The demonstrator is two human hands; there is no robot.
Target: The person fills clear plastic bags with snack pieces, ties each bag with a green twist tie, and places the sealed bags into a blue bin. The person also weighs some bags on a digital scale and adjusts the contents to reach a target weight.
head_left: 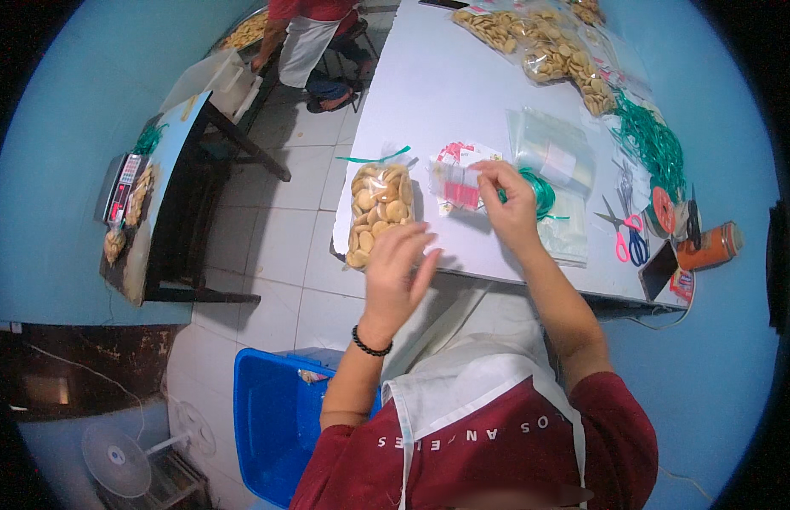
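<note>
A clear bag of round biscuits, tied with a green ribbon, lies near the front left corner of the white table. My left hand hovers just below the bag with fingers spread, holding nothing. My right hand pinches a small clear packet with red and white labels, lifted slightly over the table. Loops of green ribbon lie just right of that hand.
A stack of empty clear bags, more biscuit bags, green ribbon strands, scissors, a phone and an orange can crowd the table's right. A blue bin stands below. Another person works at the back left.
</note>
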